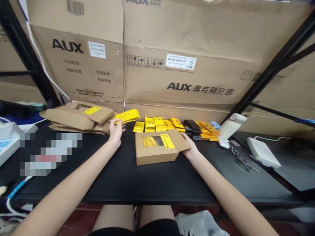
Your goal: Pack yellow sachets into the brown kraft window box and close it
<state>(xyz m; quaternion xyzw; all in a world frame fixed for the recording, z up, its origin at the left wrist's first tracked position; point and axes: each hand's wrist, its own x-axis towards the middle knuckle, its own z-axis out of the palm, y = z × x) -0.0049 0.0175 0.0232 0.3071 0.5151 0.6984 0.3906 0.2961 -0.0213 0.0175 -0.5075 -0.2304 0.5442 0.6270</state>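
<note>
Between the fingers of my left hand is a yellow packet, raised just right of the flattened cardboard boxes. My right hand is at the right end of a brown cardboard box, its fingers gripping the side flap that sticks out. The box lies on the black table, with a yellow label and a window on top. Yellow packets show through that window. Behind the box stand rows of yellow packets, black packets and orange-yellow packets.
Large AUX cartons form a wall at the back. To the right are a white bottle, a small white device, dark glasses or a cable and a white power strip. Black metal posts frame both sides. A blurred-out item lies left.
</note>
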